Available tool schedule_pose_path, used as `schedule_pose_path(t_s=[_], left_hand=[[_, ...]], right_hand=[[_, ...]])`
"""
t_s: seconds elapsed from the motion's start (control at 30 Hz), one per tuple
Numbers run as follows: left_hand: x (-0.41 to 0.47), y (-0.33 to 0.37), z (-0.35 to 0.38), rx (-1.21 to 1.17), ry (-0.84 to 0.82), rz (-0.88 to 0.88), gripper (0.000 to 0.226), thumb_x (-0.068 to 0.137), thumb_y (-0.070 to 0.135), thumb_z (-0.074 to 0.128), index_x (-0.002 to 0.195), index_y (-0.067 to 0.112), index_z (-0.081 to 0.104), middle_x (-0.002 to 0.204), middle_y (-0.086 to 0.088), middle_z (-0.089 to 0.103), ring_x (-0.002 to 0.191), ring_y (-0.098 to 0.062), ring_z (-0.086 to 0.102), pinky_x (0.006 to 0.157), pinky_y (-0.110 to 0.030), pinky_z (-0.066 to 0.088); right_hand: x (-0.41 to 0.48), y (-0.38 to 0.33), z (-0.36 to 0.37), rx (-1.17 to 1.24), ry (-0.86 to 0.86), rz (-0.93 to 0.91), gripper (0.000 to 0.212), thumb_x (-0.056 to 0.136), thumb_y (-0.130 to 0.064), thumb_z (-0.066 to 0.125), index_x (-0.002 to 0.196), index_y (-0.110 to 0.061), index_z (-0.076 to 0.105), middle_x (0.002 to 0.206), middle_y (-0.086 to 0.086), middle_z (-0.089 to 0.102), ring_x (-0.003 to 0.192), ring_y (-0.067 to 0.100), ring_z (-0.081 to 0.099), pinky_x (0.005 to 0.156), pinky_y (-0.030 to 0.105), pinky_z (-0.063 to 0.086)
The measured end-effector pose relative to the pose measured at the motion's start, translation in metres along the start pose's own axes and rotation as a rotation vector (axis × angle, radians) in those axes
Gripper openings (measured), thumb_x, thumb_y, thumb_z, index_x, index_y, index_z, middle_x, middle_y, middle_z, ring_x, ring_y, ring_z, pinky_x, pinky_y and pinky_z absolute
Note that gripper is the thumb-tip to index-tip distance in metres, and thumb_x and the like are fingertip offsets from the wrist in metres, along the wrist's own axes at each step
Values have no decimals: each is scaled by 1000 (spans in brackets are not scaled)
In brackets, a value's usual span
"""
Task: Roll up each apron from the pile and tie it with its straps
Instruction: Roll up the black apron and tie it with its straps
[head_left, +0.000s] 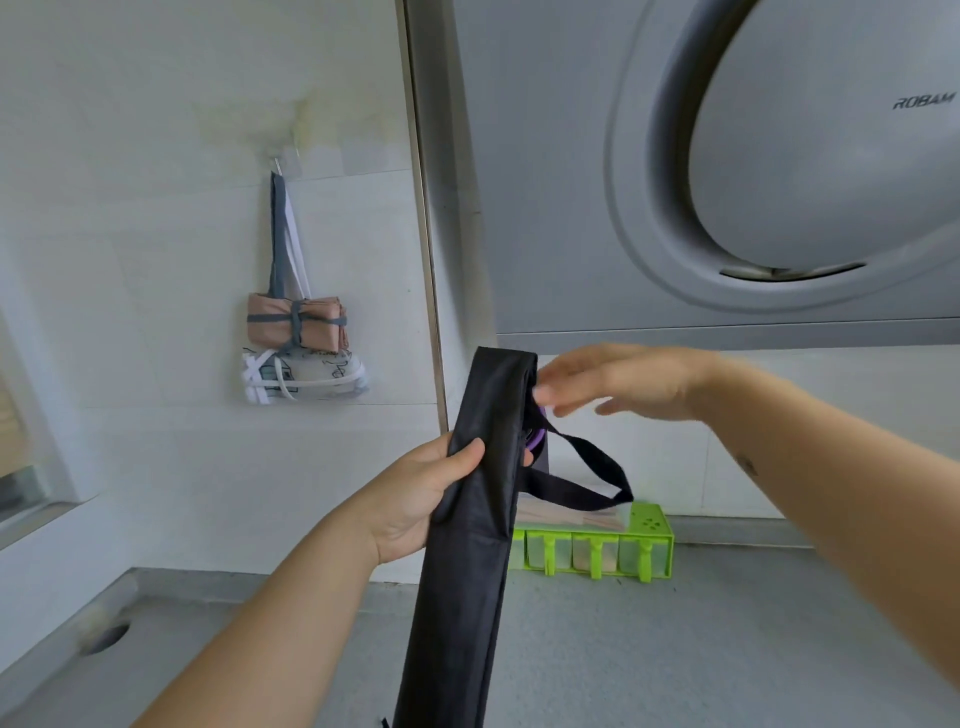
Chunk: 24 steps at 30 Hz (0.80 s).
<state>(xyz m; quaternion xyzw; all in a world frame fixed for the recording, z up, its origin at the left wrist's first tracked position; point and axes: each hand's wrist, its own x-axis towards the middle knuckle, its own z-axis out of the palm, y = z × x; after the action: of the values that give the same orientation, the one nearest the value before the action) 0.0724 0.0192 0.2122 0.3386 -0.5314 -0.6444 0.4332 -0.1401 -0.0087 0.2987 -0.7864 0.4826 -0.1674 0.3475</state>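
One black apron, folded into a long narrow band, stands nearly upright in the middle of the view. Its lower end runs out of sight at the bottom edge. The left hand grips it about halfway up, with the thumb across the front and the fingers wrapped behind. One black strap loops out from the band's right side and hangs free. A small bit of purple shows where the strap leaves the fold.

The right hand is level with the band's top end, just beside it. Its fingers are stretched out and apart, clasping nothing. It is blurred, so I cannot tell if the fingertips touch the cloth.

Beneath lies a grey counter, with one round hole near its left edge. One green container stands at the counter's back edge against the wall, partly behind the apron. At least three green handles show along its front.

Farther off, two rolled aprons hang from one hook on the wall. The pink roll is tied with grey straps. The white printed roll sits directly below it, touching, and is tied with white straps. One grey range hood fills the upper right.
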Motion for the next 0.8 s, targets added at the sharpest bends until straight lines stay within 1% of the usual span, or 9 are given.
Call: schedule_pose_path(t_s=[0.07, 0.17, 0.27, 0.33, 0.43, 0.5, 0.57, 0.63, 0.8], left_hand=[[2, -2, 2, 31, 6, -17, 29, 98, 19, 44, 121, 7, 58, 116, -11, 69, 102, -19, 66, 90, -31, 54], [5, -5, 5, 22, 17, -19, 32, 96, 20, 47, 124, 7, 57, 119, -12, 67, 106, -22, 65, 94, -33, 52], [5, -4, 5, -12, -6, -12, 36, 91, 22, 50, 123, 7, 57, 119, -12, 67, 106, -22, 65, 92, -31, 53], [4, -2, 4, -31, -28, -8, 37, 88, 23, 50, 121, 7, 58, 117, -12, 68, 104, -21, 66, 90, -30, 54], [3, 0, 6, -57, -57, -12, 38, 87, 22, 51, 120, 5, 58, 116, -13, 68, 100, -20, 67, 85, -29, 56], [4, 0, 8, -55, -85, -31, 38, 86, 22, 51, 120, 6, 58, 117, -15, 67, 100, -20, 67, 83, -30, 56], [5, 0, 10, -55, -105, -49, 38, 87, 22, 51, 120, 6, 58, 118, -15, 67, 100, -20, 67, 84, -31, 56], [7, 0, 13, -61, -112, -47, 38, 88, 22, 51, 121, 6, 58, 117, -14, 67, 100, -20, 67, 85, -31, 56], [14, -1, 17, -50, -74, -24, 37, 85, 29, 54, 114, 9, 62, 106, -8, 71, 93, -17, 69, 80, -29, 57]], right_hand=[[7, 2, 13, 211, 152, -59, 53, 78, -50, 67, 122, -22, 56, 116, -5, 64, 103, 11, 62, 99, 36, 41], [19, 5, 30, 460, 367, -205, 51, 86, -24, 66, 132, -23, 44, 124, 1, 56, 109, 16, 58, 96, 35, 47], [19, 9, 27, 496, 328, -378, 51, 89, 5, 51, 129, -26, 47, 127, 0, 54, 106, 18, 59, 96, 37, 50], [16, 11, 22, 392, 232, -414, 55, 87, 15, 43, 127, -23, 50, 125, 0, 57, 94, 18, 62, 89, 29, 53], [18, 10, 20, 167, 262, -437, 52, 89, 12, 46, 127, -23, 54, 119, 2, 64, 95, 20, 67, 89, 24, 53], [22, 8, 22, 58, 352, -446, 50, 89, 9, 45, 123, -25, 59, 114, -3, 66, 99, 14, 65, 91, 19, 50], [25, 5, 22, -90, 480, -440, 54, 86, 11, 40, 121, -23, 63, 110, -12, 62, 101, 4, 59, 90, 7, 43], [28, 5, 24, -113, 583, -406, 58, 81, 13, 36, 118, -20, 66, 104, -12, 62, 102, 2, 55, 85, 1, 40], [38, 6, 30, 229, 695, -321, 53, 85, 10, 33, 109, -19, 70, 104, -2, 68, 101, 13, 63, 91, 26, 52]])
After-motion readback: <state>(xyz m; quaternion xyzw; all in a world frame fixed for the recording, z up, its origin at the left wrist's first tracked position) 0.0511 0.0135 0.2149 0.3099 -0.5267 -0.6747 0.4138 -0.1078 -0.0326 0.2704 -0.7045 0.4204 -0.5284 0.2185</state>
